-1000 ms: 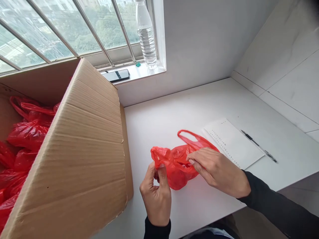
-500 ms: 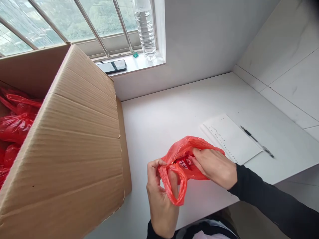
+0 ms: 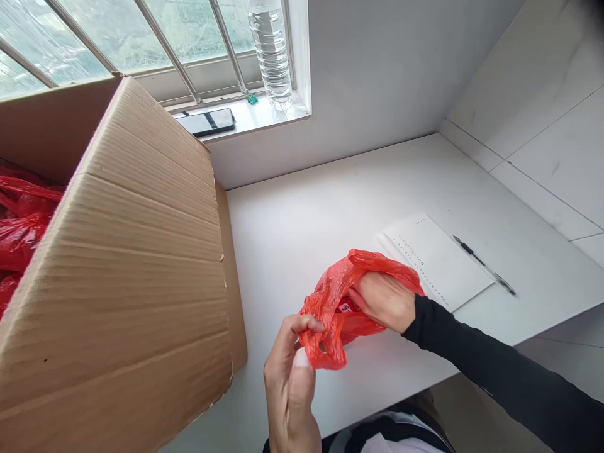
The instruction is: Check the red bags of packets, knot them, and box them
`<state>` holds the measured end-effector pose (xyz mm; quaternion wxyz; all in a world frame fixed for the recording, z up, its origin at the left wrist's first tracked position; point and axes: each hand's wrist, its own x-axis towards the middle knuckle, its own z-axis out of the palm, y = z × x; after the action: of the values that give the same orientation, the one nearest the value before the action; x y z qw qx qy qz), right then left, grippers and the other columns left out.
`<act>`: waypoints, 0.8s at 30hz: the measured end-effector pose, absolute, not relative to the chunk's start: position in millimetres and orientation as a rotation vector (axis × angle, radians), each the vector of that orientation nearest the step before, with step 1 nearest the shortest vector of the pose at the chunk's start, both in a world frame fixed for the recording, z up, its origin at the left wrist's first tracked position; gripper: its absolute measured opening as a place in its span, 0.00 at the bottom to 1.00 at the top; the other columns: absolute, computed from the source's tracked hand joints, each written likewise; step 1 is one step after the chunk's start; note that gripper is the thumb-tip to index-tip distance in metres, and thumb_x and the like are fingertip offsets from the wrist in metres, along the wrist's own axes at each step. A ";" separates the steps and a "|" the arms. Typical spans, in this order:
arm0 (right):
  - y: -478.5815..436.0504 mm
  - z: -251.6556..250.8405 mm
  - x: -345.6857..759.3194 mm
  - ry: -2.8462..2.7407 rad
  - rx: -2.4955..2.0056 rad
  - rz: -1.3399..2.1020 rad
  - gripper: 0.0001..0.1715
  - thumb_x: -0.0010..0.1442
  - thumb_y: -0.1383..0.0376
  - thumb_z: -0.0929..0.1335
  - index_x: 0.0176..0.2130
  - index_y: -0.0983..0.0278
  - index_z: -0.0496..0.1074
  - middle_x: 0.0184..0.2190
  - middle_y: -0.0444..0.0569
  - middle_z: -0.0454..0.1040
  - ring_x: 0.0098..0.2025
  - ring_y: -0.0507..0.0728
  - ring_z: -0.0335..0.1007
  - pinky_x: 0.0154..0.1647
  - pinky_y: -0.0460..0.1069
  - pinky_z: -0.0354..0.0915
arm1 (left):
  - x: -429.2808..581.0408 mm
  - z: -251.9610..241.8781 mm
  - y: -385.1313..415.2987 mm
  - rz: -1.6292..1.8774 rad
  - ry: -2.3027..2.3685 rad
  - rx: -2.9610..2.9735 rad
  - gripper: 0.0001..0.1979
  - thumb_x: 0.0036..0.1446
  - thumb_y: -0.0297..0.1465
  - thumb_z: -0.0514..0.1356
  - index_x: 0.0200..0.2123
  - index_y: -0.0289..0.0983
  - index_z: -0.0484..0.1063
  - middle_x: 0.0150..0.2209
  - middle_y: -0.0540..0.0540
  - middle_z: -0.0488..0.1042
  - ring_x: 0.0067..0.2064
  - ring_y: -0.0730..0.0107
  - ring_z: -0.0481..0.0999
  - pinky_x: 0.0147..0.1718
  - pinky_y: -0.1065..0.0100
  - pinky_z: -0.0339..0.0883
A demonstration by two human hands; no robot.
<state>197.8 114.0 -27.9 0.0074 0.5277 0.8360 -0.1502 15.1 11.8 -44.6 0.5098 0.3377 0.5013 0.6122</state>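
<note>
Well, on the head view I can't make out the tiny print on the red item [image 3: 346, 306] or notebook [image 3: 443, 267]. The item sits inside the red bag [image 3: 328, 286]; other bags [image 3: 21, 242] lie in the cardboard box [image 3: 155, 270]. The left hand [image 3: 291, 380] pinches the bag's edge; the right hand [image 3: 384, 300] is inside, its grip hidden from me.

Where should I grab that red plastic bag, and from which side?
Probably pinch the red plastic bag by its gathered end, coming from the left, where the left hand holds it. The thin plastic bunches together there, giving thicker folds to pinch, while farther right the bag's mouth gapes around the right hand.
</note>
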 end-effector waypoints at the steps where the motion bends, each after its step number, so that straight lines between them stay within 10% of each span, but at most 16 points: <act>1: 113.0 -23.9 198.4 2.580 1.635 -0.452 0.15 0.67 0.68 0.61 0.30 0.64 0.70 0.27 0.49 0.74 0.27 0.56 0.68 0.29 0.50 0.59 | 15.5 -41.1 12.2 1.478 1.188 0.746 0.19 0.63 0.49 0.55 0.32 0.40 0.72 0.31 0.48 0.71 0.31 0.66 0.69 0.29 0.68 0.66; 13: 110.4 5.9 194.4 2.240 1.748 -0.138 0.13 0.69 0.72 0.59 0.34 0.64 0.68 0.24 0.47 0.71 0.23 0.55 0.67 0.23 0.49 0.53 | 19.2 -26.9 9.3 1.450 1.201 0.468 0.18 0.61 0.39 0.65 0.53 0.49 0.67 0.37 0.50 0.76 0.35 0.70 0.75 0.33 0.72 0.70; 17: 107.7 4.9 198.1 2.279 1.723 -0.198 0.11 0.67 0.75 0.59 0.39 0.65 0.68 0.27 0.47 0.72 0.24 0.53 0.66 0.23 0.48 0.53 | 22.3 -18.4 2.0 1.419 1.327 0.431 0.10 0.62 0.42 0.62 0.40 0.43 0.77 0.31 0.50 0.72 0.28 0.75 0.67 0.28 0.75 0.63; 24: 108.9 4.8 195.8 2.342 1.652 -0.166 0.12 0.62 0.77 0.62 0.42 0.65 0.69 0.33 0.50 0.75 0.29 0.54 0.69 0.26 0.47 0.55 | 33.7 -17.8 7.6 1.449 1.453 0.602 0.14 0.55 0.36 0.69 0.33 0.42 0.64 0.31 0.55 0.66 0.29 0.77 0.66 0.29 0.77 0.63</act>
<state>195.8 108.9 4.8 0.1349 0.5703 0.8083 -0.0571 33.7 7.6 -17.8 0.4807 0.2470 0.5958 0.5941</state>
